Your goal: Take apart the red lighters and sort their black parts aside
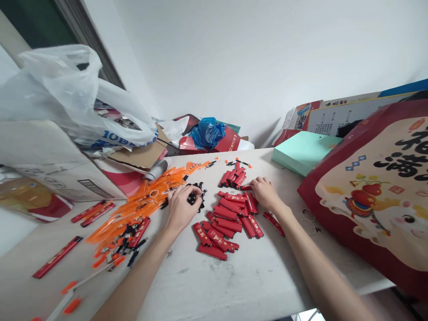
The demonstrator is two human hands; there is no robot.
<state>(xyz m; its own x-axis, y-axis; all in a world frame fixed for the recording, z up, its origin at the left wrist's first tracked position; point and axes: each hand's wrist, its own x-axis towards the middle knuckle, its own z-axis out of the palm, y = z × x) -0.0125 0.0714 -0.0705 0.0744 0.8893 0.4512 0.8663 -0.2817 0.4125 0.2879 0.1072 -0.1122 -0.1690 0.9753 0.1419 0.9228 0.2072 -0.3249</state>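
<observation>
A heap of short red printed sleeves [230, 218] lies in the middle of the white table [234, 285]. My right hand [265, 192] rests on the heap's far right edge, fingers touching a red sleeve. My left hand [181, 206] reaches into a small pile of black plastic bits [197, 194], fingers curled over them; whether it grips one is hidden. A second small stack of red sleeves [234, 177] lies just beyond both hands. Orange translucent strips [143, 203] spread out to the left of my left hand.
Long red sleeves [92, 211] and another [57, 257] lie at the left. A cardboard box [53, 165] with a white plastic bag [67, 89] stands at the back left. A mint box [302, 154] and a big red printed bag [377, 191] crowd the right.
</observation>
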